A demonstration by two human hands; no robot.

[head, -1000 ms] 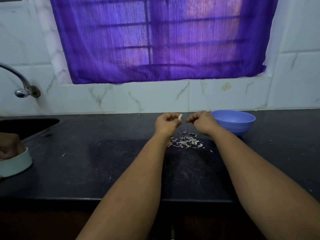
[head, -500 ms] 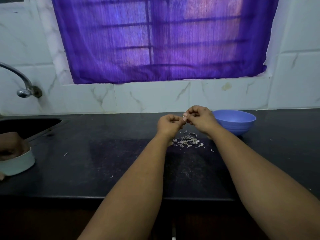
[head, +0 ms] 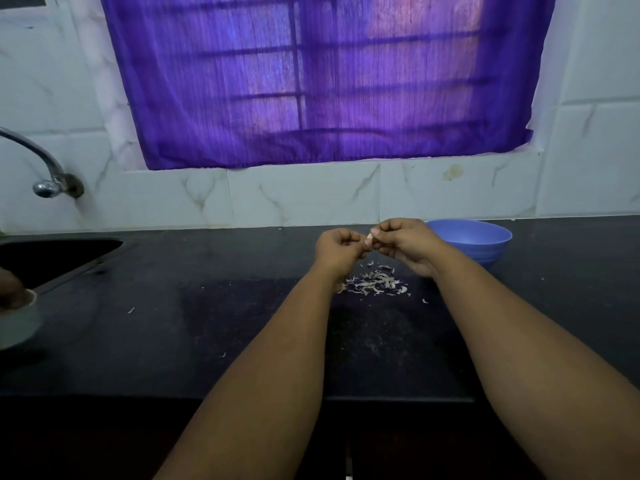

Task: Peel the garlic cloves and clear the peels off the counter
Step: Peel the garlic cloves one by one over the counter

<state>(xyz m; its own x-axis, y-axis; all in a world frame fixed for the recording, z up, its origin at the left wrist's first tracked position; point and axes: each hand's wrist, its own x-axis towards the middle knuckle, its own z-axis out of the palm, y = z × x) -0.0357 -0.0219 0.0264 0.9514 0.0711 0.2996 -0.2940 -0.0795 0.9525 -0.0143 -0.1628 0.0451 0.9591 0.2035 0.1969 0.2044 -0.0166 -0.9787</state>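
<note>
Peeling is underway: both hands are meeting over the far middle of the bench, w/ the left hand (head: 341, 249) curling its fingers round a small pale garlic clove (head: 370, 239) and the right hand (head: 403, 242) pinching at the clove's top end, prob. at a bit of skin. The clove is sitting between the two sets of fingertips, held up off the bench, just above the heap of peels (head: 375, 282).

To do this step well, I'd judge: the left hand should be keeping the clove steady while the right is pulling skin off in strips, working round the clove, and dropping bits onto the existing heap rather than scattering them, since they all need clearing later.

Around: a blue bowl (head: 485, 245) is standing just right of the hands, touching nothing; can't see its contents. Stray flakes (head: 131, 310) are lying well apart from the heap, to the near left. A sink (head: 52, 258) and tap (head: 45, 168) are at far left; another person's hand (head: 10, 294) is holding a white cup-like thing (head: 17, 327) at the left edge, blurred. Nothing is blocking the hands; the scattered flakes are the only nuisance.
</note>
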